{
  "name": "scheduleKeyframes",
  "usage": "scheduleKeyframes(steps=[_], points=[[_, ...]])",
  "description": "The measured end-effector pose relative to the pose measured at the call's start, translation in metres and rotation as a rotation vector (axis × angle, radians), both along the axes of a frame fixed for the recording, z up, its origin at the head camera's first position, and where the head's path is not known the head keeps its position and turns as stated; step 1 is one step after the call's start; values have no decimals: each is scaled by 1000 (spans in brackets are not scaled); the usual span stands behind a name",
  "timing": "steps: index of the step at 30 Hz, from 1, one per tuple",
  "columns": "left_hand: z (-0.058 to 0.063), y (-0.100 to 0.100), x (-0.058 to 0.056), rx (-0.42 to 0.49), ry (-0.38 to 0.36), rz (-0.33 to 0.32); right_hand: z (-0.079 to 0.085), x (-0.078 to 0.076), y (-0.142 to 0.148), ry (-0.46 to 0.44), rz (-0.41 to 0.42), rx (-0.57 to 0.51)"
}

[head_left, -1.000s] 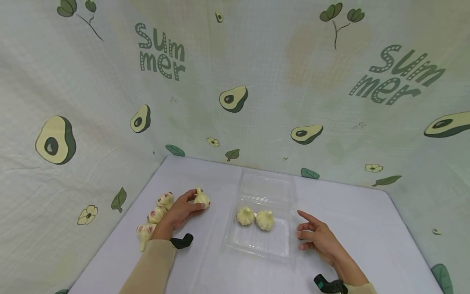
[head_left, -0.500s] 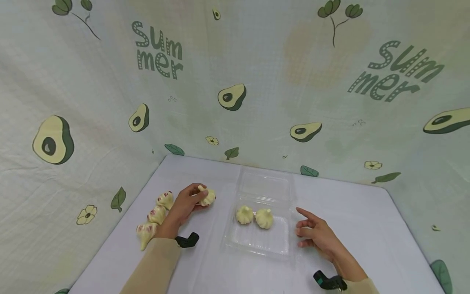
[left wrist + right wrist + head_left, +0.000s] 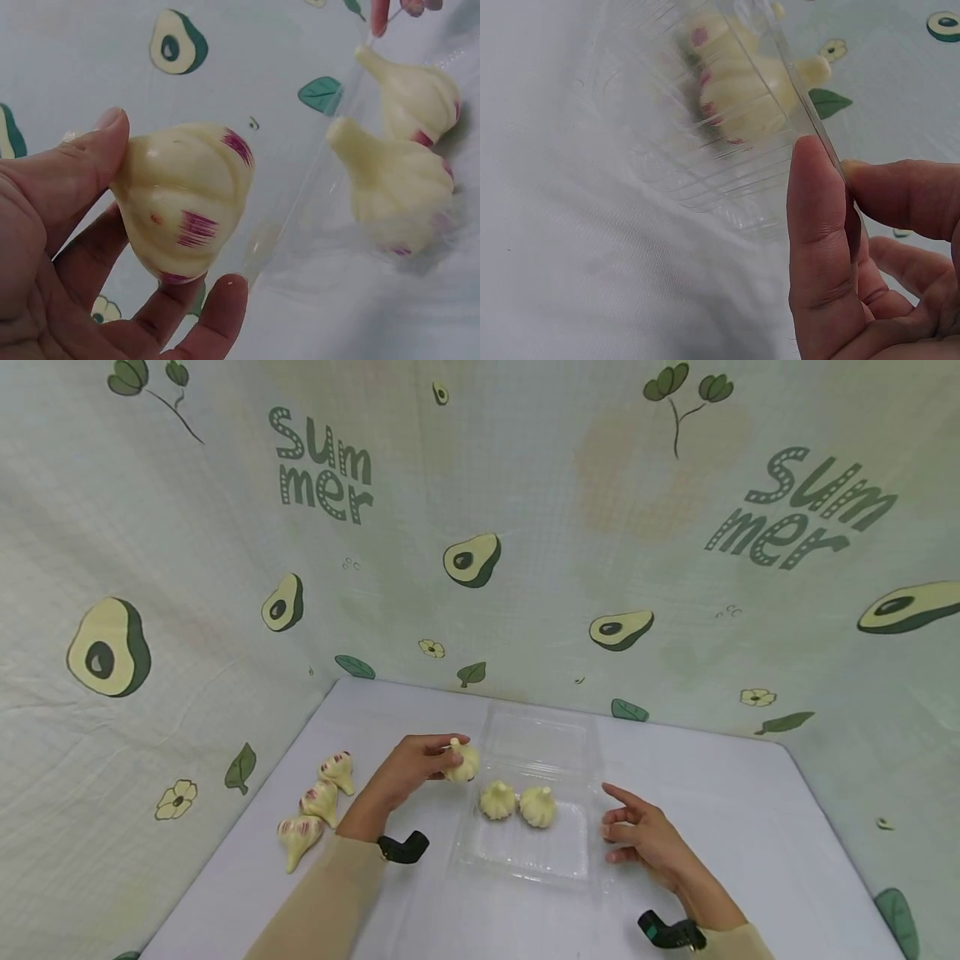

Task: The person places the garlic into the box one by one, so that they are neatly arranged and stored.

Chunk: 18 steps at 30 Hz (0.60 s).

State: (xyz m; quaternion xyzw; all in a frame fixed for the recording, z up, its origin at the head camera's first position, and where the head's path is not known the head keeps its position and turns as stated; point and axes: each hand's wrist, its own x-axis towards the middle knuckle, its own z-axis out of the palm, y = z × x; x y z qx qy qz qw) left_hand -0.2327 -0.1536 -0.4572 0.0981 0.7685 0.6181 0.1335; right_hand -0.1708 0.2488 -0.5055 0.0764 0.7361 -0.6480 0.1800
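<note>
In the head view my left hand (image 3: 411, 770) grips a cream garlic bulb (image 3: 466, 762) just left of a clear plastic clamshell box (image 3: 528, 861). The left wrist view shows purple streaks on this bulb (image 3: 191, 199), pinched between thumb and fingers. Two garlic bulbs, one on the left (image 3: 497, 800) and one on the right (image 3: 537, 807), sit side by side inside the box, toward its back. At the box's right side is my right hand (image 3: 651, 843). Its thumb and fingers pinch the clear rim (image 3: 810, 112) in the right wrist view.
Three purple-streaked garlic bulbs (image 3: 318, 800) lie in a slanting row at the left of the white table (image 3: 420, 893). The box's lid (image 3: 542, 735) is folded back behind it. A cloth printed with avocados (image 3: 472, 560) hangs behind the table.
My left hand has carried its garlic bulb rightward, from near the row on the left to the box's left edge. The right hand stays by the box's right side.
</note>
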Motion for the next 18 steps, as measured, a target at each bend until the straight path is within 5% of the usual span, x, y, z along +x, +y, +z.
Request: scheduleKeyframes(steps=[18], points=[[33, 84, -8, 13, 46, -223, 2, 1, 1, 5, -1, 15]])
